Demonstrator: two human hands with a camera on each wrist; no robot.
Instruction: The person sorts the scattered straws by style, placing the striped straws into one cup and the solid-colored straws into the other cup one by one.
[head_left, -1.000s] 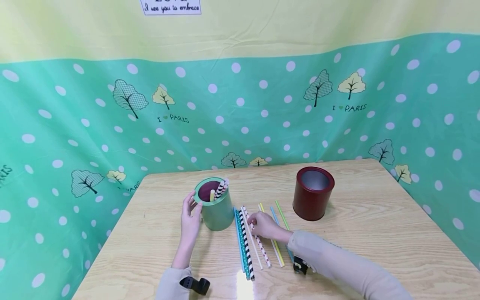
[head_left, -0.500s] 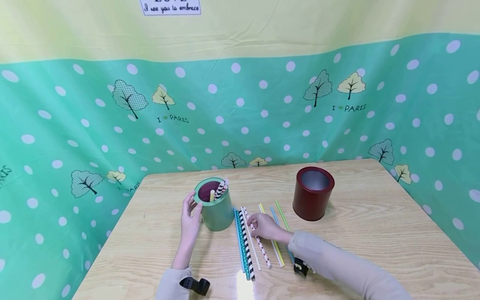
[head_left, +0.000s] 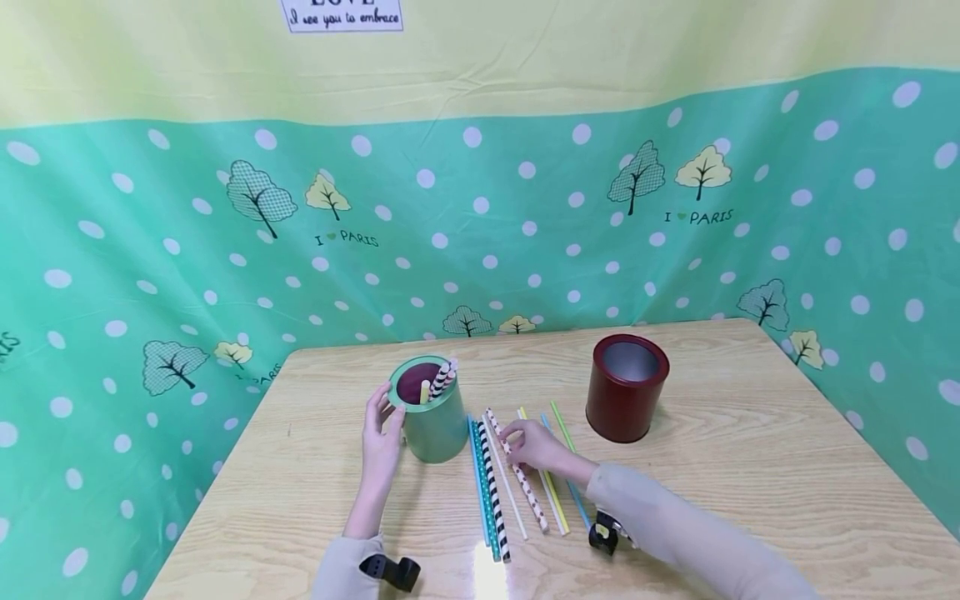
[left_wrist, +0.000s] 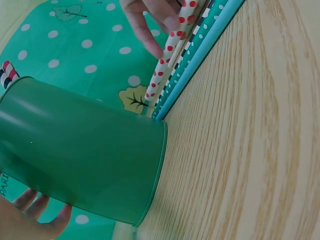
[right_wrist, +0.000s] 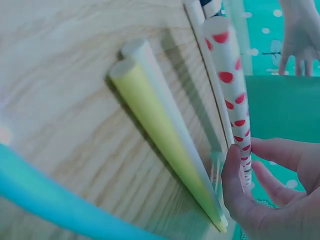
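Nearest, the low ends of the loose straws lie on the counter [head_left: 750, 458]: a blue straw [head_left: 480, 492], a teal straw [head_left: 486, 492] and a striped straw [head_left: 494, 492] side by side, then a thin white straw [head_left: 512, 500] a little apart.

Just beyond, the right hand [head_left: 540, 447] has the dotted straw [head_left: 528, 492] in its grip, pinched between thumb and fingers. Half a second ago it lay slightly nearer the thin white one; both hand and straw have since shifted a little to the right. In the right wrist view it looks raised off the counter, so I judge this one is being separated from the rest. To its right lie a yellow straw [head_left: 557, 504], paired with a white one, and a green straw [head_left: 563, 427].

On the left, the left hand [head_left: 381, 442] holds the green can [head_left: 435, 429] at its rim, unmoved; several straws lean inside it. Farther right stands the red can [head_left: 624, 404], untouched, and behind everything hangs the curtain [head_left: 480, 275].
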